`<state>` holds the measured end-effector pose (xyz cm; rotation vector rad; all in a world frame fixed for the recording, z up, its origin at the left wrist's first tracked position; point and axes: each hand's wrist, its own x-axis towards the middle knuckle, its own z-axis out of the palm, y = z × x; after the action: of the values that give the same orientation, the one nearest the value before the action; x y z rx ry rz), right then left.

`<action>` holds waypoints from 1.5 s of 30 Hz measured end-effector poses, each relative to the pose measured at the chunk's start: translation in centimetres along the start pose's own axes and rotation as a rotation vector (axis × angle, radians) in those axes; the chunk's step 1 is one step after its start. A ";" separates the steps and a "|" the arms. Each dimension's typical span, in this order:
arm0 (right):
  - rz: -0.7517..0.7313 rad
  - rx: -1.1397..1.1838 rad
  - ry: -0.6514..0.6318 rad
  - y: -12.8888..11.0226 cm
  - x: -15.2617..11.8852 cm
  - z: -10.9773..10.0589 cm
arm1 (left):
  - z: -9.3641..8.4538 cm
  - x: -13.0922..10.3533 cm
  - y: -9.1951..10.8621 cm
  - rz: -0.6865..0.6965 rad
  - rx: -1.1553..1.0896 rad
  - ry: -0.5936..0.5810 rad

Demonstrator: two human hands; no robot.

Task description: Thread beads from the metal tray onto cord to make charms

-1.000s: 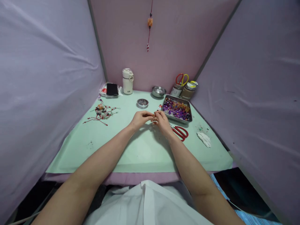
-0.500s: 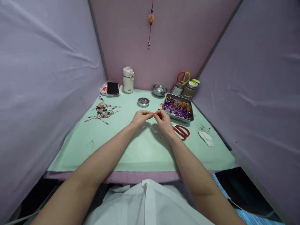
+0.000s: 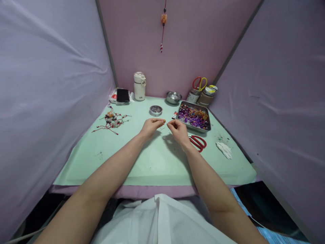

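Observation:
Over the middle of the table, my left hand point(image 3: 152, 127) pinches a small orange bead point(image 3: 164, 121) between thumb and fingertips. A thin thread or wire point(image 3: 162, 128) hangs below those fingers. My right hand point(image 3: 177, 129) is closed in a pinch just to the right, with a narrow gap between the two hands. Whatever its fingertips hold, if anything, is too small to make out. Red-handled scissors point(image 3: 198, 143) lie beside my right wrist, partly hidden by it. Behind my right hand stands a metal tray point(image 3: 193, 129) filled with purple, dark and orange beads and strings.
A round tin point(image 3: 155, 110) and a steel bowl point(image 3: 174, 97) stand behind the hands. Beaded strings point(image 3: 111, 120) lie at left, near a white bottle point(image 3: 139, 86). Jars point(image 3: 207, 96) stand back right; a crumpled tissue point(image 3: 223, 150) lies at right. A beaded cord point(image 3: 164, 19) hangs above.
My hands have moved slightly apart, opening a gap between the fingertips. The orange bead now shows at my left fingertips.

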<state>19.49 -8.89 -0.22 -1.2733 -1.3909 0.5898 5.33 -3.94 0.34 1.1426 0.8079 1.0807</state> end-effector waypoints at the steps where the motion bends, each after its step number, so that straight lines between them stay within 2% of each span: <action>1: -0.001 0.009 -0.001 -0.1 0.0 0.0 | 0.0 0.0 0.1 -0.013 -0.028 -0.003; 9: 0.025 0.039 0.024 -0.1 0.0 0.1 | -0.3 -0.2 0.8 -0.121 -0.054 -0.104; 15: 0.026 0.055 0.018 -0.2 0.1 0.2 | -0.2 -0.3 0.5 -0.051 0.071 -0.116; 22: -0.101 -0.044 0.004 -0.2 0.0 0.0 | 0.1 -0.7 0.7 0.084 0.291 -0.129; 30: -0.132 -0.112 0.005 0.2 0.1 -0.1 | 0.3 -0.7 0.8 0.167 0.404 -0.060; 35: -0.112 -0.139 0.079 0.5 0.3 -0.2 | -0.1 -0.1 0.3 0.229 0.515 -0.040; 38: -0.119 -0.127 0.100 0.2 0.2 -0.1 | -0.4 0.2 0.2 0.217 0.546 -0.015; 45: -0.144 -0.095 0.046 -0.5 -0.3 0.2 | -0.6 0.4 0.2 0.207 0.533 0.016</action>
<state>19.07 -9.23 0.02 -1.2421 -1.4730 0.3979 4.90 -3.36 0.37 1.6963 1.0428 1.0725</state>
